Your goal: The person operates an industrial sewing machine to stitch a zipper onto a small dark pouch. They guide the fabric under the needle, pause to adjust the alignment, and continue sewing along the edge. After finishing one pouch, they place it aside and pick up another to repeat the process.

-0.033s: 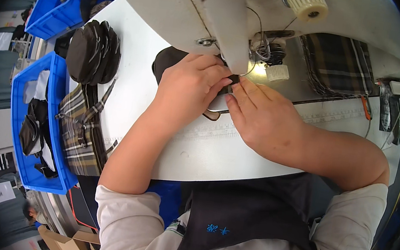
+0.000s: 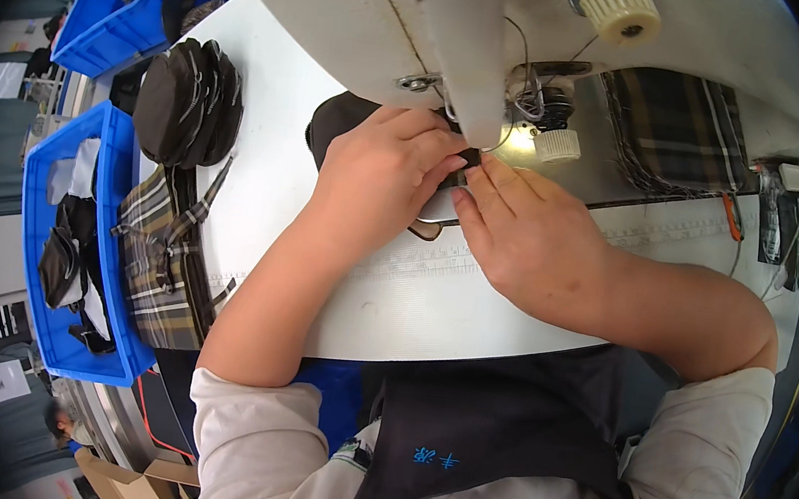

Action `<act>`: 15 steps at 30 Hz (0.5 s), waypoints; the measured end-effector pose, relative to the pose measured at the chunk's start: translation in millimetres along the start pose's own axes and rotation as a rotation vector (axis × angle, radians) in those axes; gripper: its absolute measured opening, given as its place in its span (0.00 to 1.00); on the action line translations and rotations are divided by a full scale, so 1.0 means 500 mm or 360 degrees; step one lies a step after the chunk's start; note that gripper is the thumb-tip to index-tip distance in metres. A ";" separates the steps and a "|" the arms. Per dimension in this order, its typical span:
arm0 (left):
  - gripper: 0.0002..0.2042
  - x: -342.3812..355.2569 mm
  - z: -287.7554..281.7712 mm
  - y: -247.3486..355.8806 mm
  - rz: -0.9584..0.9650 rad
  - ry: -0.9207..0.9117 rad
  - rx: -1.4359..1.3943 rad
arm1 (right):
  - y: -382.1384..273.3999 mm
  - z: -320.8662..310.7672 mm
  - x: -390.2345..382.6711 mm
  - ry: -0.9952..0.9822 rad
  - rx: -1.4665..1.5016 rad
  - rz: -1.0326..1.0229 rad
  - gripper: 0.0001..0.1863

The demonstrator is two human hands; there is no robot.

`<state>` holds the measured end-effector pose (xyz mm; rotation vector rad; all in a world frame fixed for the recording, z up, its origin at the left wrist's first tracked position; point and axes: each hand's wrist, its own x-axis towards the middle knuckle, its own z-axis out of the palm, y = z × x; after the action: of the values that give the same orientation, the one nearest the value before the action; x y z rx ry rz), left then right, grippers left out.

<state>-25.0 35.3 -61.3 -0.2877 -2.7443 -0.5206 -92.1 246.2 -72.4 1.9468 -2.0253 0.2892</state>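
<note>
A dark brown fabric piece (image 2: 333, 122) lies under the head of a sewing machine (image 2: 348, 26). My left hand (image 2: 384, 172) covers most of it, fingers bent and pinching its edge close to the needle area. From the other side my right hand (image 2: 541, 248) pinches the same edge with thumb and fingers, its tips almost meeting the left ones. The machine's front column hides the needle and part of the fabric. A small tan-edged loop (image 2: 425, 231) pokes out below my fingers.
Stacked dark brown fabric pieces (image 2: 186, 105) stand left on the white table (image 2: 390, 324). Plaid fabric (image 2: 165, 269) hangs over its left edge beside a blue bin (image 2: 74, 363). Plaid panels (image 2: 673, 129) lie right of the needle, near an orange-handled tool (image 2: 733, 218).
</note>
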 end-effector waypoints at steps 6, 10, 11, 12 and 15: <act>0.08 0.000 0.007 0.006 -0.0053 0.0039 -0.0030 | -0.003 -0.001 0.002 -0.0110 -0.0003 0.0065 0.20; 0.09 0.001 0.010 0.009 -0.0118 0.0058 0.0025 | 0.004 0.005 0.007 -0.0071 0.0058 0.0075 0.19; 0.10 0.001 0.010 0.007 -0.0135 0.0058 0.0030 | 0.006 0.006 0.010 -0.0055 0.0074 0.0078 0.19; 0.10 -0.001 0.012 0.003 -0.0115 0.0083 -0.0009 | 0.008 0.004 0.011 -0.0047 0.0088 0.0075 0.19; 0.10 -0.001 0.012 -0.013 -0.0225 0.0048 -0.0202 | 0.019 0.006 0.010 0.0034 0.0154 0.0074 0.17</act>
<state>-27.7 31.9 -68.9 -0.1152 -2.7200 -0.7322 -101.8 240.7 -72.7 1.9457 -2.0814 0.4245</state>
